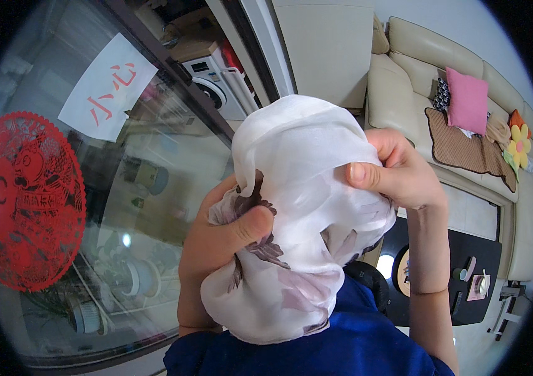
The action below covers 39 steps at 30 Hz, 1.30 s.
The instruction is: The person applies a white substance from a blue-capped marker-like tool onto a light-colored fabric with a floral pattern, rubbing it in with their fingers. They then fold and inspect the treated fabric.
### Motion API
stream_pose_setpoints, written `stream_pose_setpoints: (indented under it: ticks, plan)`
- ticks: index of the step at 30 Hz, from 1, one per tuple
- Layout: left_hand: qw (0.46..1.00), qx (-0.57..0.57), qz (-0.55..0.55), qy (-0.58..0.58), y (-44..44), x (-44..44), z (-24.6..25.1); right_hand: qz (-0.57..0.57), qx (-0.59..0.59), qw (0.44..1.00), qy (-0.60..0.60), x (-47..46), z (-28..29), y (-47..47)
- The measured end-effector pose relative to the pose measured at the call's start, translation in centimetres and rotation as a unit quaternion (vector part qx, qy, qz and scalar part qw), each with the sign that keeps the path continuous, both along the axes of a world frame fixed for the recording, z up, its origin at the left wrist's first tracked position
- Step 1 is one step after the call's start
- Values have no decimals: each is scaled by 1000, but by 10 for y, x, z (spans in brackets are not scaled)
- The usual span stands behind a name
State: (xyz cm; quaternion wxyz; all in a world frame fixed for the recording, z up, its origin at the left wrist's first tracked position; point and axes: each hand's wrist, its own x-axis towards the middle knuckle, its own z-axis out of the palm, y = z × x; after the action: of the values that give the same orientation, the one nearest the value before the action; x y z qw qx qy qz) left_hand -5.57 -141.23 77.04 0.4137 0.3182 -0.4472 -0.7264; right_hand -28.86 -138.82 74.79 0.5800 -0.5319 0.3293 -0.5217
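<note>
A thin white scarf-like cloth [304, 197] with mauve and dark floral print is bunched up close before the camera, above the blue top I wear. My left hand [233, 230] grips its side, the thumb pressed over a dark printed part. At the upper right, my right hand [379, 169] pinches the cloth's edge between thumb and fingers. Folds hide several of my fingertips.
On the left stands a glass sliding door [167, 155] with a red paper-cut [29, 202] and a lettered white sheet [109, 89]. A washing machine [207, 87] shows behind it. To the right are a cream sofa [393, 94] and a black table [471, 301] bearing small items.
</note>
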Motion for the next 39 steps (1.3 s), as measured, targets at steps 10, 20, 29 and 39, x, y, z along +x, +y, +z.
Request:
stream_pose_setpoints:
  ticks: [10,20,29,39]
  plan:
    - [995,-1,-14,-95,2,-1,6,-94,19,991,-96,22,-6,8]
    - [995,-78,23,-55,11,-5,8,-84,35,987,-135,23,-10,9]
    - [995,-72,-3,-73,17,-3,12,-85,42,981,-168,27,-9,11]
    - [993,-57,-77,-75,17,-6,19,-69,29,983,-168,25,-12,12]
